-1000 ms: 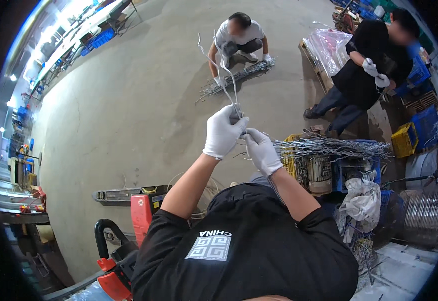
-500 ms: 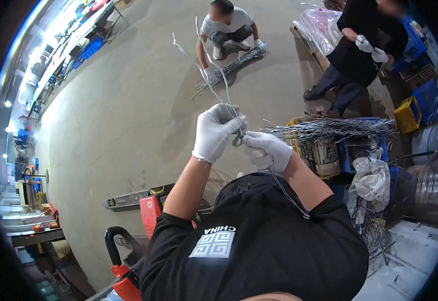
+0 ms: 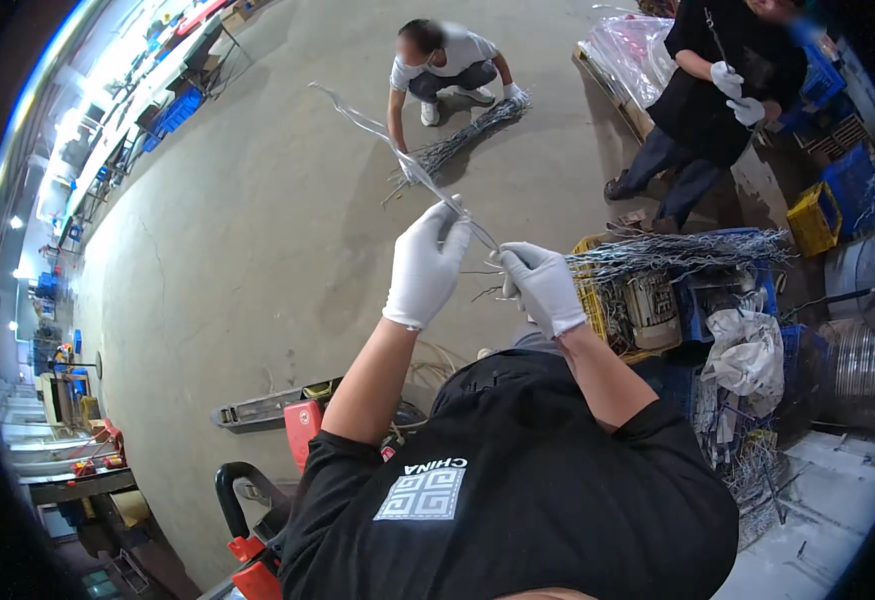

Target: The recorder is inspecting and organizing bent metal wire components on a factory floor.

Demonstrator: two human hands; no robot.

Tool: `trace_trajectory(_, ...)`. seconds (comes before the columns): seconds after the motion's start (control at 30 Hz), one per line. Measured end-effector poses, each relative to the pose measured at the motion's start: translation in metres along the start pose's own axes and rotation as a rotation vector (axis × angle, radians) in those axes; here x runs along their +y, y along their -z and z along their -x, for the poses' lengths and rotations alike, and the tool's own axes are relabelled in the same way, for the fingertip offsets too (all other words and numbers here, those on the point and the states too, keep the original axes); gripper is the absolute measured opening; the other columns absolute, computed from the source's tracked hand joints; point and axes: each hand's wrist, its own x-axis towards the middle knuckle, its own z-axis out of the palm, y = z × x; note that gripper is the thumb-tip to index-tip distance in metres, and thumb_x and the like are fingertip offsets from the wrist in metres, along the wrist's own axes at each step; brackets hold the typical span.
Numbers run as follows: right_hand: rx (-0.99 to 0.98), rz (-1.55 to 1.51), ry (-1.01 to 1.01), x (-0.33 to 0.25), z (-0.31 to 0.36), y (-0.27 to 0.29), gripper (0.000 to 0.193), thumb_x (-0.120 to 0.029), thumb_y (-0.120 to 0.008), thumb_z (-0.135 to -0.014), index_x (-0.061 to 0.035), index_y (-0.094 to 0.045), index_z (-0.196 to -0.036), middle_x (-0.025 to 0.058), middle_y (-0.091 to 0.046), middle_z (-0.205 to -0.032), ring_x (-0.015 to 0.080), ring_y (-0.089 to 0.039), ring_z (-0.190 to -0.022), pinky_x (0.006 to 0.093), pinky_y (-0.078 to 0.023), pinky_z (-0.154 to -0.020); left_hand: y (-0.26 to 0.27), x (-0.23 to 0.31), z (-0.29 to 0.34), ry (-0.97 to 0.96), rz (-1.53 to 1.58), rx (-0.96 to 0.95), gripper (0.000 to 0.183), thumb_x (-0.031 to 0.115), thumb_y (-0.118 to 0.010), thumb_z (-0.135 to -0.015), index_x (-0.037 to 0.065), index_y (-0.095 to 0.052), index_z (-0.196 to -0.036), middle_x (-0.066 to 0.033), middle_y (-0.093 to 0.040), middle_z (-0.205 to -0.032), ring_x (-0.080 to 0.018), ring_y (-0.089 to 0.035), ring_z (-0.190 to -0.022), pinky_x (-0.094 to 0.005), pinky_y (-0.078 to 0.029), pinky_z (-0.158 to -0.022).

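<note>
A length of doubled silvery metal wire (image 3: pixel 389 143) rises from my hands toward the far left, its loose ends spread a little apart. My left hand (image 3: pixel 425 265), in a white glove, is closed around it, thumb and fingers pinching it. Just to the right, my white-gloved right hand (image 3: pixel 545 287) pinches the near part of the same wire at its fingertips. Between the two hands a short bent stretch of wire shows. Some thin dark wire ends poke out left of the right fingertips; whether they belong to the held wire I cannot tell.
A bundle of twisted wires (image 3: pixel 677 255) lies across crates at my right, including a yellow crate (image 3: pixel 589 290). Ahead, a crouching person (image 3: pixel 447 65) handles another wire bundle (image 3: pixel 467 140) on the floor. Another person (image 3: pixel 732 110) stands far right. Red-and-black equipment (image 3: pixel 257 560) is at lower left.
The wire's spread strands have come together and swung left and lower. My right hand has moved slightly right, away from the left. The standing person now holds a rod-like piece upright.
</note>
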Motion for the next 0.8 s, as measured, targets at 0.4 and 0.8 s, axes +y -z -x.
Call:
trace_trajectory(0.4,0.511,0.583,0.885,0.025,0.005,-0.006,0.035,-0.004,-0.067,-0.073,-0.0112,-0.065,-0.107,0.0046,-0.064,-0.070,0.0172,-0.053,-0.051,0.0274,-0.041,-0.049,-0.039,0.023,0.016,0.226,0.483,0.175,0.020,0.009,-0.058,-0.086,-0.006,-0.059,-0.099,-0.0091,-0.063,-0.081,-0.0128,-0.058,-0.067,-0.0224,-0.049,-0.065)
trace_trajectory(0.8,0.482,0.645,0.929,0.024,0.008,-0.006,0.035,-0.003,-0.065,-0.075,-0.0092,-0.064,-0.109,0.0061,-0.065,-0.076,0.0179,-0.056,-0.054,0.0282,-0.044,-0.051,-0.034,0.018,0.017,0.270,0.517,0.103,0.015,0.001,-0.055,-0.083,-0.006,-0.058,-0.097,-0.0107,-0.062,-0.081,-0.0125,-0.058,-0.066,-0.0212,-0.049,-0.062)
